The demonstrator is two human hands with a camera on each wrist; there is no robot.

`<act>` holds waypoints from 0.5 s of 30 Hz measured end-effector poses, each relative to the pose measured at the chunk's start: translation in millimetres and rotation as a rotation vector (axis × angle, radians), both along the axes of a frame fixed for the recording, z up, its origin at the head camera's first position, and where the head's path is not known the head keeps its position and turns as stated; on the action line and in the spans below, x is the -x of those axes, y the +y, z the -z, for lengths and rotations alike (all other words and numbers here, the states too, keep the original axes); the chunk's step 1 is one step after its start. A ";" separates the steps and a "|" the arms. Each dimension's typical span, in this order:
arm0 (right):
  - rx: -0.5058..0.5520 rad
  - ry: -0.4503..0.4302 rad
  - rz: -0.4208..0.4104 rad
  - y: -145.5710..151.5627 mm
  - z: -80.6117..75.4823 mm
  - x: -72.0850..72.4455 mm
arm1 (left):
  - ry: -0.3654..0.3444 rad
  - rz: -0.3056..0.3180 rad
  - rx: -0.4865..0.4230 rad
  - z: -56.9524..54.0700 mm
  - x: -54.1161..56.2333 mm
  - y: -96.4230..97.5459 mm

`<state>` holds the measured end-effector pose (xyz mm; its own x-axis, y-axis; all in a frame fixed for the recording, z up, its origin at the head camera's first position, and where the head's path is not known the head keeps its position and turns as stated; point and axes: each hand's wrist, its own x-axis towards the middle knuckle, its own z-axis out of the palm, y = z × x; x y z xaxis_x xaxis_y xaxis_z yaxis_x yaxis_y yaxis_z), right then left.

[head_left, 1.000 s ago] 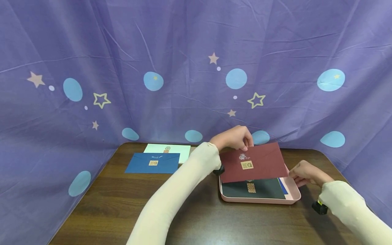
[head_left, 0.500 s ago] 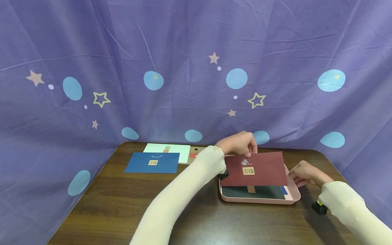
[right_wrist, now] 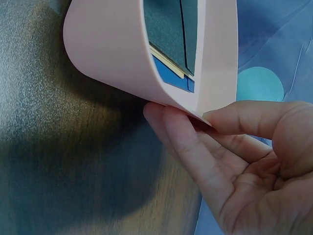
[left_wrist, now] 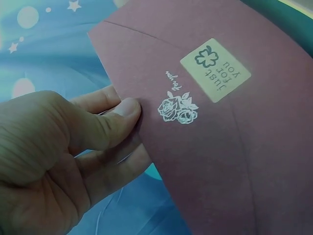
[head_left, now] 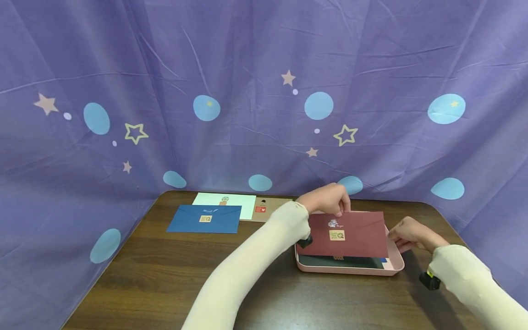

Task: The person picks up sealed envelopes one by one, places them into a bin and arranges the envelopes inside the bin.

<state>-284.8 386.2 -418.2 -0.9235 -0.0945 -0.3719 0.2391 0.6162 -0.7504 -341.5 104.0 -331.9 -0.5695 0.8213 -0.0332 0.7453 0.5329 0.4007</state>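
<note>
Pinching the maroon envelope [head_left: 360, 234] is the left hand [head_left: 329, 200]; the right hand [head_left: 414, 233] is gripping the pink tray [head_left: 350, 271], presumably steadying it!

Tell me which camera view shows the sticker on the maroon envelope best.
The left wrist view: the sticker on the maroon envelope is large there, with "just for you" easy to read. The head view shows the whole sticker, but much smaller; the right wrist view does not show it.
</note>
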 end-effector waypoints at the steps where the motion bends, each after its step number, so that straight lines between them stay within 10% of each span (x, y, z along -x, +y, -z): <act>1: 0.002 -0.001 0.003 0.1 0.1 -0.2 | 0.005 -0.002 -0.002 1.7 0.1 0.9; 15: 0.000 -0.010 0.008 -1.0 0.1 0.5 | 0.115 -0.076 0.052 24.2 1.8 11.0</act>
